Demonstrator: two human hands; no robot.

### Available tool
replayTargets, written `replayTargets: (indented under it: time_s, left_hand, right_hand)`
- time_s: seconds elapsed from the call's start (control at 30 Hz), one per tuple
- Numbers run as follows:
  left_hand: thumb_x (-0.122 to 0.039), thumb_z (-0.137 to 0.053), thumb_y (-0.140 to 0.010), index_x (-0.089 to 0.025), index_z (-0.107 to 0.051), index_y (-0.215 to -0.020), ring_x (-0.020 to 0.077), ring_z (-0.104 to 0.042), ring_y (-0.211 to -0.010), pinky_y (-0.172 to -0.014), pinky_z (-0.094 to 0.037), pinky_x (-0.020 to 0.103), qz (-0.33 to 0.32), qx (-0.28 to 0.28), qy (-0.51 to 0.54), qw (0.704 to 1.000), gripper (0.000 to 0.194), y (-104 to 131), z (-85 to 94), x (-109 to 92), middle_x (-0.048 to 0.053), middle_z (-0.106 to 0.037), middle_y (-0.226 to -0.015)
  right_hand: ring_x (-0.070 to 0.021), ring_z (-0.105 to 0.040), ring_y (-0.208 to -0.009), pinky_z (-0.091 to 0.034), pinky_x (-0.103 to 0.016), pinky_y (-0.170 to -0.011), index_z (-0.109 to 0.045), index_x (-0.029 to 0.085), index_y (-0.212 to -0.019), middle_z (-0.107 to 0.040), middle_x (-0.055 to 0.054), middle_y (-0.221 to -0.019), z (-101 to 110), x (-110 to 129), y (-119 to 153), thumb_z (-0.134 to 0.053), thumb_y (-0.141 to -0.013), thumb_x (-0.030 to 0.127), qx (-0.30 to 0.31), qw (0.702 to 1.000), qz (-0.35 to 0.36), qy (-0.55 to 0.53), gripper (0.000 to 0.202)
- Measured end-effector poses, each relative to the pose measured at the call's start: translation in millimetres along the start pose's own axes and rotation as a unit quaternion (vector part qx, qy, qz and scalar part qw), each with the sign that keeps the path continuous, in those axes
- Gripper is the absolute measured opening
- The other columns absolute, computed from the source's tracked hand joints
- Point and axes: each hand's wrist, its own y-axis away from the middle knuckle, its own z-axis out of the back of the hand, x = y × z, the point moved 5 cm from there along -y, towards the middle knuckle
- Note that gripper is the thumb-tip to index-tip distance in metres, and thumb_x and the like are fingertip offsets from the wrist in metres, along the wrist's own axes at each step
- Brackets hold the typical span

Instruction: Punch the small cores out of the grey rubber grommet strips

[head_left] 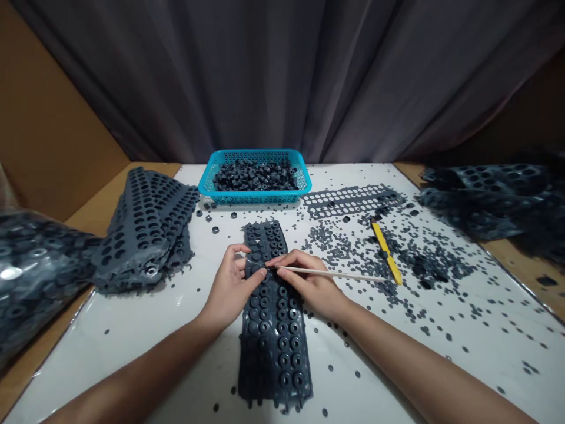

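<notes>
A long dark rubber sheet (274, 335) with rows of raised rings lies lengthwise in front of me on the white table. My left hand (236, 282) holds the sheet's left side, its thumb on the rings near the tool tip and its fingers at the edge. In my right hand (311, 280) a thin pale stick (339, 274) is pinched between thumb and fingers. Its dark tip touches the sheet between both hands, and its tail points right. The exact tip is partly hidden by my fingers.
Behind the sheet stands a blue basket (255, 194) of small black rings. Perforated sheets (141, 235) are stacked left, beside a clear bag (35, 277) of parts. To the right lie a yellow cutter (386, 252), scattered small discs, a flat perforated strip (353, 199) and more dark sheets (489, 194).
</notes>
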Motion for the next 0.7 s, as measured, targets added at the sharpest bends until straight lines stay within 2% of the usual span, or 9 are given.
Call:
replayTargets:
  time_s: [0.33, 0.7]
  left_hand:
    - [-0.025, -0.073, -0.074, -0.025, -0.035, -0.1, 0.0155, -0.063, -0.067, -0.061, -0.049, 0.026, -0.001, 0.008, 0.001, 1.0, 0.047, 0.2, -0.9, -0.7, -0.001, -0.068, -0.078]
    - [-0.024, -0.072, -0.074, -0.025, -0.034, -0.1, 0.0147, -0.062, -0.065, -0.06, -0.048, 0.024, 0.0, 0.016, -0.011, 1.0, 0.046, -1.6, -0.7, -1.4, -0.001, -0.068, -0.076]
  right_hand:
    - [-0.018, -0.066, -0.096, -0.05, -0.035, -0.085, -0.061, 0.02, -0.084, -0.071, -0.006, -0.099, -0.5, -0.8, 0.7, -0.058, -0.088, 0.023, 0.007, 0.999, 0.032, 0.031, 0.005]
    - [-0.0182, -0.065, -0.094, -0.051, -0.032, -0.081, -0.059, 0.021, -0.089, -0.068, -0.008, -0.099, -6.4, 7.6, 3.6, -0.047, -0.093, 0.023, 0.004, 0.972, 0.145, 0.184, 0.012]
